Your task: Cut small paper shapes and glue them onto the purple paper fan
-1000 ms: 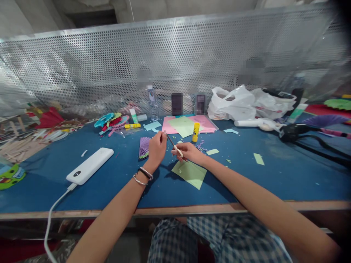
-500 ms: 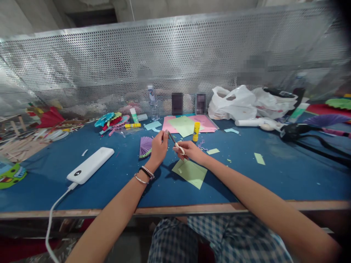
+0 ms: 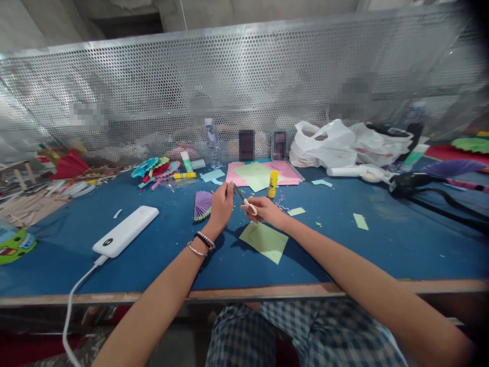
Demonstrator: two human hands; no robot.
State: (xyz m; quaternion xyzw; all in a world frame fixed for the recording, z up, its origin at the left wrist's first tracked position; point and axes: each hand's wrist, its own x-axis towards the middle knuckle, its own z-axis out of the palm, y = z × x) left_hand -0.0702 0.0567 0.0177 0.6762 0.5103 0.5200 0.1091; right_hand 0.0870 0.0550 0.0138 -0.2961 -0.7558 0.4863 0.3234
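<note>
My right hand [image 3: 265, 210] is closed round the pale handles of a pair of scissors [image 3: 251, 207]. Their dark blades point up and left, toward the fingertips of my left hand [image 3: 222, 205]. Those fingers are pinched together by the blade tips; whatever they hold is too small and hidden to name. Below my right hand a light green paper sheet [image 3: 266, 242] lies on the blue table. A pleated purple paper fan [image 3: 201, 204] with a green edge rests beside my left hand, partly behind it. Just beyond my right hand a yellow glue stick [image 3: 272, 184] stands upright.
Pink paper sheets [image 3: 294, 176] lie at the back under a green sheet [image 3: 254, 175]. A white power bank [image 3: 128, 230] with a cable lies left. White plastic bags [image 3: 324, 143] stand back right, near black straps [image 3: 439, 199]. Green scraps [image 3: 360, 221] are scattered. A perforated metal screen [image 3: 244, 76] rises behind.
Both hands and the scissors stay almost where they were. A small pale bit that showed over the green sheet is no longer distinct there.
</note>
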